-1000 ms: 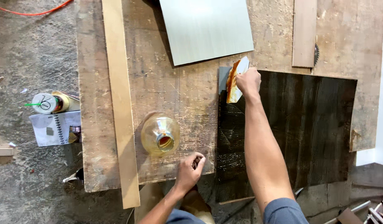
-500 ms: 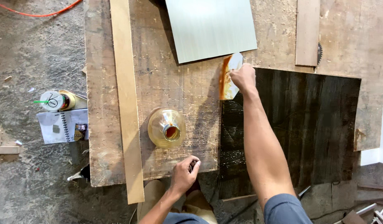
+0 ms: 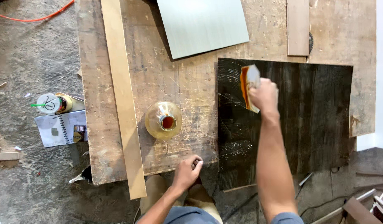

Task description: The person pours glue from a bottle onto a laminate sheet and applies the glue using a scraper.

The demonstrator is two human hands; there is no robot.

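surface point(image 3: 191, 83): worn, scratched wood. on it we note a dark panel point(image 3: 316, 124), a grey sheet point(image 3: 204, 25) at the far edge, a long pale strip point(image 3: 123, 95) along the left, a short board point(image 3: 298, 27) at the far right, and a round amber jar point(image 3: 163, 120), open mouth upward, well apart from the panel.

right hand point(image 3: 265, 96): on the panel near its far left corner, fingers closed around an orange-stained spreader point(image 3: 248, 83) pressed flat to the panel.

left hand point(image 3: 187, 171): at the near edge of the surface, just beside the panel's near left corner, fingers curled together; we cannot tell whether they pinch anything.

panel condition: we see shiny streaks and wet-looking specks down the left part, thickest near the near left corner; the middle and right run matt with fine ridged lines. we judge the coating begun on the left strip only, most of the panel left to cover.

floor, left: spiral notebook point(image 3: 60, 128), lidded cup point(image 3: 50, 103) with green straw, orange cord point(image 3: 34, 16).
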